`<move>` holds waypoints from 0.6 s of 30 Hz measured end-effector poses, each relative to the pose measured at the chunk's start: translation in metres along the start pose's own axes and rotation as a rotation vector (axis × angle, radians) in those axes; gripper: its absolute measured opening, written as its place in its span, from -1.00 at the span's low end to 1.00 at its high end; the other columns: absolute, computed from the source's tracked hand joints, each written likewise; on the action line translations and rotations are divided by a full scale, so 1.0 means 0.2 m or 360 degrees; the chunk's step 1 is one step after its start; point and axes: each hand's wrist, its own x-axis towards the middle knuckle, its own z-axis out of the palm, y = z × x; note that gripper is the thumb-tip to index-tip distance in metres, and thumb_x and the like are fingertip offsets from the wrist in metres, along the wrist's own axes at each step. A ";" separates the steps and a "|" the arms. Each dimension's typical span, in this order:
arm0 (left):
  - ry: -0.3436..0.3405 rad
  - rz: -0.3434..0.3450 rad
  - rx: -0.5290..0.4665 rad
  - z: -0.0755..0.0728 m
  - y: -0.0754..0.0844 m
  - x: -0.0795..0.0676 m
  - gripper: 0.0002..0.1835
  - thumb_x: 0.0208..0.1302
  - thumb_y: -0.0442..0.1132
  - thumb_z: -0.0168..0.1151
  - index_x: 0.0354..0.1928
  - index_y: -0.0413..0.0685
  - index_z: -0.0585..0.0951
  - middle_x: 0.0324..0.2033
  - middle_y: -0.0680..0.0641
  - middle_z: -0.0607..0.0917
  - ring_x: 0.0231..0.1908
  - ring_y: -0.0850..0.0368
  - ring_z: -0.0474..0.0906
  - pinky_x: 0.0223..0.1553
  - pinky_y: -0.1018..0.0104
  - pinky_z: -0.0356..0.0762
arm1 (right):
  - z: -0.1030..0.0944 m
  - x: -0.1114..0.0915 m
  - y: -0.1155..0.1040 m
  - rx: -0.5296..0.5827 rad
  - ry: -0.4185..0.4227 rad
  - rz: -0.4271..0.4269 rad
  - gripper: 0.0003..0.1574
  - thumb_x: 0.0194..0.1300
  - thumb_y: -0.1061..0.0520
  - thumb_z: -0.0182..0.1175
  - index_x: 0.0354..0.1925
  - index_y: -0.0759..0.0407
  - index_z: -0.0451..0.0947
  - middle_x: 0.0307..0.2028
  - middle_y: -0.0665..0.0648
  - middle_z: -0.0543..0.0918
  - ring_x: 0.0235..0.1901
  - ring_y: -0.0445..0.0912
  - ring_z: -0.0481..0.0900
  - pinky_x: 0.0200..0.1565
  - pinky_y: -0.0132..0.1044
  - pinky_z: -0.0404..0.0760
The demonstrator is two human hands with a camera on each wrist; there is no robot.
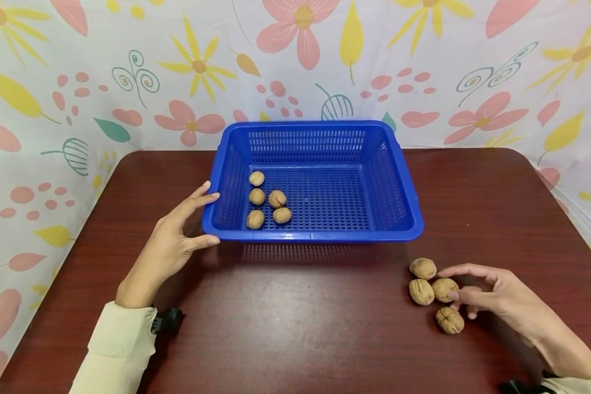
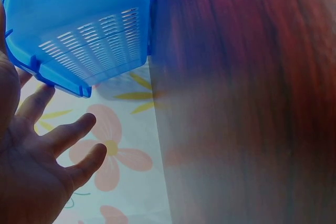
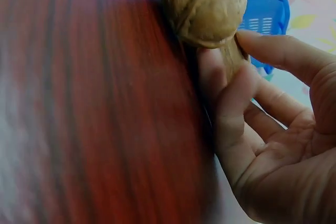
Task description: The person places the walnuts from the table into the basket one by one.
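A blue plastic basket (image 1: pixel 311 236) stands on the table with several walnuts (image 1: pixel 277 199) on the left part of its floor. At its left rim is my left hand (image 1: pixel 169 235), fingertips touching the edge and thumb by the near corner. In the left wrist view, the left fingers (image 2: pixel 73 132) are spread. My right hand (image 1: pixel 509 301) pinches a walnut (image 1: pixel 444 289) between thumb and fingers, low over the table. Three other walnuts surround it: one behind (image 1: pixel 422 268), one to the left (image 1: pixel 421 292) and one nearer (image 1: pixel 450 320), which looms large in the right wrist view.
The dark reddish wooden table (image 1: pixel 295 328) has rounded far corners. A white cloth (image 1: pixel 143 33) with printed flowers and leaves hangs behind it and at its sides. The far rim of the basket is close to this cloth.
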 end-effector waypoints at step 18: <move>0.0007 0.0010 0.0008 0.00 0.00 0.00 -0.21 0.19 -0.17 0.44 0.51 0.09 0.44 0.64 -0.01 0.23 0.59 -0.26 0.18 0.45 -0.37 0.29 | -0.09 0.11 -0.14 0.0658 0.0197 -0.0340 -0.53 0.46 0.62 -0.03 0.22 0.44 0.54 -0.04 0.15 0.84 -0.25 -0.04 0.83 -0.24 -0.26 0.80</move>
